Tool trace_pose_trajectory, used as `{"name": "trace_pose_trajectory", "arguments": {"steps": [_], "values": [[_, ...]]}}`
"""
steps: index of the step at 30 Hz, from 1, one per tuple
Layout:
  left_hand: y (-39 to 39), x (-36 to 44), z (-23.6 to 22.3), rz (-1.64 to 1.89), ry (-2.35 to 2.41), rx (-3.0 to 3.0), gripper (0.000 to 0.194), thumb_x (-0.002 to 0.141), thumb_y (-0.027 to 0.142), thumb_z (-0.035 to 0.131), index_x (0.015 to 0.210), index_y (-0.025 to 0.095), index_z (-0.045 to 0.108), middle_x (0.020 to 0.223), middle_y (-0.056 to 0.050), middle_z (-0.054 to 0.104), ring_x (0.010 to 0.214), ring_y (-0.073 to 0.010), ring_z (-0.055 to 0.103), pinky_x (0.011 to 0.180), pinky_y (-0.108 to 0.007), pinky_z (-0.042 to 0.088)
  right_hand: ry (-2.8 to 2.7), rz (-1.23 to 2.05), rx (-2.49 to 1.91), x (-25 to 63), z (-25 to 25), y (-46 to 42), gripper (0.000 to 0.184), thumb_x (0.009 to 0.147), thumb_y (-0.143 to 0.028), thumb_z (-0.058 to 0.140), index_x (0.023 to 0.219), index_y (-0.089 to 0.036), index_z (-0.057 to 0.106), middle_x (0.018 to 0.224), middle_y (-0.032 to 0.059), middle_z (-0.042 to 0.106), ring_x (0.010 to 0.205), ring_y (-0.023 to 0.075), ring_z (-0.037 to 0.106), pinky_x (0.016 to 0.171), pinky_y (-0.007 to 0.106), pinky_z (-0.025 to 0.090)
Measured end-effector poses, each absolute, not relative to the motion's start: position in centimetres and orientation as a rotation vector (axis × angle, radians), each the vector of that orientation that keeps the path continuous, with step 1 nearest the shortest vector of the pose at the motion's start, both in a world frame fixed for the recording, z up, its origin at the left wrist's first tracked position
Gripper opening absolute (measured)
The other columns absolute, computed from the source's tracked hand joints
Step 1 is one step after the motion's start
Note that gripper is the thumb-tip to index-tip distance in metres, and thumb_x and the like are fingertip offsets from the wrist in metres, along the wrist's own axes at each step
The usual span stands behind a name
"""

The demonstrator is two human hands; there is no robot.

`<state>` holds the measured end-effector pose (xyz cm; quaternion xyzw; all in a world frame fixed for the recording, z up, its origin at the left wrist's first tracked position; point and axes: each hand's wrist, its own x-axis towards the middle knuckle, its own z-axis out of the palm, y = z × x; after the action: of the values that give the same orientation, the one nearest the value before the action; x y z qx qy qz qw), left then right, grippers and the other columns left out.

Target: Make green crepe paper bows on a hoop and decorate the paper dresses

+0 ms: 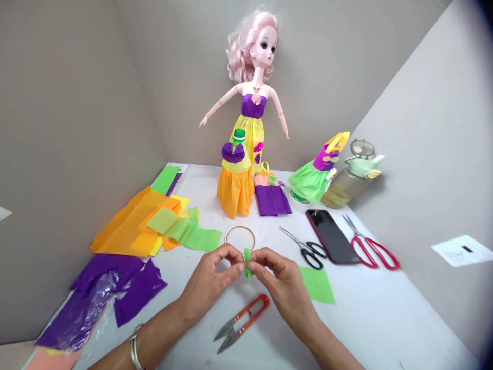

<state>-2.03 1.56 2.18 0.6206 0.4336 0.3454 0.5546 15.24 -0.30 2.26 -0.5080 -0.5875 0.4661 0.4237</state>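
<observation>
Between both hands, above the white table, is a small folded strip of green crepe paper (247, 272). My left hand (213, 275) pinches it from the left, thumb against forefinger. From the other side, my right hand (275, 272) pinches the same strip. Just beyond the fingers lies a thin gold ring (241, 227), its near edge partly hidden by them. Orange-handled thread snips (246, 321) rest on the table below the hands, blades pointing lower left. A flat green paper piece (318, 285) sits beside my right hand, partly covered by it.
A pink-haired doll (254, 103) stands behind a bottle in an orange skirt (235, 190). Rightward lie black-handled scissors (311, 252), a phone (331, 236), red-handled scissors (375, 252) and a tilted drink bottle (342, 187). Orange paper (127, 226) and purple paper (138, 295) spread at left.
</observation>
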Motion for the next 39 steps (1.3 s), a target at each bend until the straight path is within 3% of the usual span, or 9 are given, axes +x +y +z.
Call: {"name": "trace_pose_trajectory", "arguments": {"steps": [5, 15, 24, 33, 39], "values": [[1.53, -1.91, 2.29, 0.805, 1.037, 1.477, 0.017, 0.083, 0.035, 0.058, 0.078, 0.019, 0.057, 0.078, 0.001, 0.057, 0.08, -0.0161, 0.053, 0.08, -0.026, 0.041, -1.551, 1.126, -1.28, 15.16, 2.55, -0.42, 0.017, 0.089, -0.029, 0.055, 0.077, -0.018, 0.058, 0.072, -0.0009, 0.056, 0.069, 0.014, 0.051, 0.067, 0.025, 0.041], [1.65, -2.02, 2.19, 0.789, 1.086, 1.441, 0.016, 0.082, 0.034, 0.06, 0.078, 0.018, 0.058, 0.077, 0.001, 0.058, 0.08, -0.0159, 0.053, 0.08, -0.026, 0.041, -1.524, 1.178, -1.267, 15.41, 2.29, -0.37, 0.017, 0.091, -0.031, 0.053, 0.083, -0.018, 0.061, 0.079, 0.0007, 0.059, 0.076, 0.0149, 0.053, 0.072, 0.025, 0.041], [1.57, -1.78, 1.92, 0.825, 1.06, 1.469, 0.018, 0.08, 0.034, 0.06, 0.073, 0.019, 0.054, 0.076, 0.001, 0.055, 0.079, -0.0162, 0.052, 0.079, -0.025, 0.04, -1.633, 1.06, -1.27, 15.0, 2.38, -0.59, 0.017, 0.092, -0.027, 0.05, 0.076, -0.019, 0.053, 0.073, -0.0007, 0.053, 0.069, 0.014, 0.048, 0.067, 0.025, 0.039], [1.3, -1.59, 1.99, 0.817, 1.046, 1.391, 0.021, 0.083, 0.04, 0.059, 0.084, 0.019, 0.057, 0.085, 0.0, 0.059, 0.085, -0.0172, 0.054, 0.08, -0.026, 0.042, -1.336, 1.183, -1.251, 15.04, 1.75, -0.24, 0.018, 0.083, -0.034, 0.064, 0.076, -0.018, 0.062, 0.074, 0.0004, 0.059, 0.071, 0.0148, 0.053, 0.068, 0.026, 0.042], [1.35, -1.63, 1.91, 0.81, 1.067, 1.385, 0.019, 0.082, 0.038, 0.06, 0.081, 0.019, 0.058, 0.082, 0.0, 0.059, 0.083, -0.0168, 0.054, 0.081, -0.027, 0.041, -1.267, 1.271, -1.242, 15.11, 1.81, -0.11, 0.019, 0.08, -0.036, 0.068, 0.075, -0.018, 0.064, 0.071, -0.0005, 0.058, 0.069, 0.0136, 0.051, 0.066, 0.025, 0.041]]}}
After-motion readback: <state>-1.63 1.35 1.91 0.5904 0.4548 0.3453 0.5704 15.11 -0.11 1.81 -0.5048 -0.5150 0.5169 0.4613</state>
